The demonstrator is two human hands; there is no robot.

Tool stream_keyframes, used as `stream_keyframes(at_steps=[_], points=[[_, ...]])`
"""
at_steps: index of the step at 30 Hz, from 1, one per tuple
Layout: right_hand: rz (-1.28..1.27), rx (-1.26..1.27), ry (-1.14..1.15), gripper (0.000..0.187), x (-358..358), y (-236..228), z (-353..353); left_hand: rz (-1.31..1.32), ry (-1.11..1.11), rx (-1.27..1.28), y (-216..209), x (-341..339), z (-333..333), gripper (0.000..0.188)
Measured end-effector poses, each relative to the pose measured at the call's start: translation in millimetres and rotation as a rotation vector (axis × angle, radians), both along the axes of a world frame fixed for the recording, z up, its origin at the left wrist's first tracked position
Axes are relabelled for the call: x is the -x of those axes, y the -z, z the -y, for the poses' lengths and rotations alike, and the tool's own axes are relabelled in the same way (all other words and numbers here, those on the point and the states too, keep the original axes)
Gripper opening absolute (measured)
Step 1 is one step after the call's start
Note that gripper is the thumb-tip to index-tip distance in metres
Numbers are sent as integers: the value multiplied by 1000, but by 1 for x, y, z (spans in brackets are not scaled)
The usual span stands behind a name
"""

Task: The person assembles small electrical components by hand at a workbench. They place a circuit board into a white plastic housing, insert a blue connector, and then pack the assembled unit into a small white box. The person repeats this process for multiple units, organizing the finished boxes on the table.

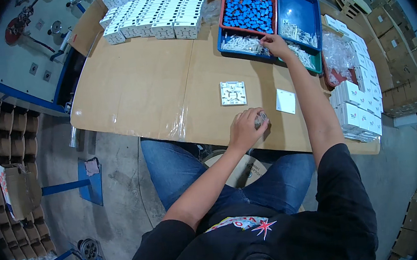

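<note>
Near the table's front edge, my left hand (245, 129) is closed around a small greyish, crumpled-looking bundle (260, 120), perhaps a clear bag; its contents cannot be made out. My right hand (276, 46) reaches to the far right, over the edge of a blue tray (245, 54) of small white pieces (241, 44). Its fingertips are drawn together, and whatever is in them is too small to name. Between the hands and the stacks lies a white square plastic frame (233, 93) with moulded details. To its right is a plain white square plate (285, 101).
A red tray (249, 5) of blue parts and a blue tray (299, 11) stand at the back, with a green tray (308, 60) in front. White boxes (361, 109) and clear bags (337, 50) line the right side. Stacked white units (158, 13) fill the back left of the cardboard-covered table (137, 81).
</note>
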State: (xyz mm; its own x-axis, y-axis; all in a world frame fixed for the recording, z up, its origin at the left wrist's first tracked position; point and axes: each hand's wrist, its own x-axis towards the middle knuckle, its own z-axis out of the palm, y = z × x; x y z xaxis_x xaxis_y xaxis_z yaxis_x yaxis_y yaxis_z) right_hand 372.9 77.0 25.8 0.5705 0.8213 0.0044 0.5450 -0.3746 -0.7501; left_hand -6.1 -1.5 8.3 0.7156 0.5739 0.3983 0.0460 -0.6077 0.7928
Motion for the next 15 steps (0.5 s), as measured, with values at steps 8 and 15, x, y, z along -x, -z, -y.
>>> stream_keyframes(at_steps=[8, 15], points=[[43, -177, 46, 23, 99, -44, 67, 72, -42, 15, 9, 2, -3, 40], [-248, -141, 70, 17, 223, -52, 177, 84, -9, 73, 10, -1, -2, 44]])
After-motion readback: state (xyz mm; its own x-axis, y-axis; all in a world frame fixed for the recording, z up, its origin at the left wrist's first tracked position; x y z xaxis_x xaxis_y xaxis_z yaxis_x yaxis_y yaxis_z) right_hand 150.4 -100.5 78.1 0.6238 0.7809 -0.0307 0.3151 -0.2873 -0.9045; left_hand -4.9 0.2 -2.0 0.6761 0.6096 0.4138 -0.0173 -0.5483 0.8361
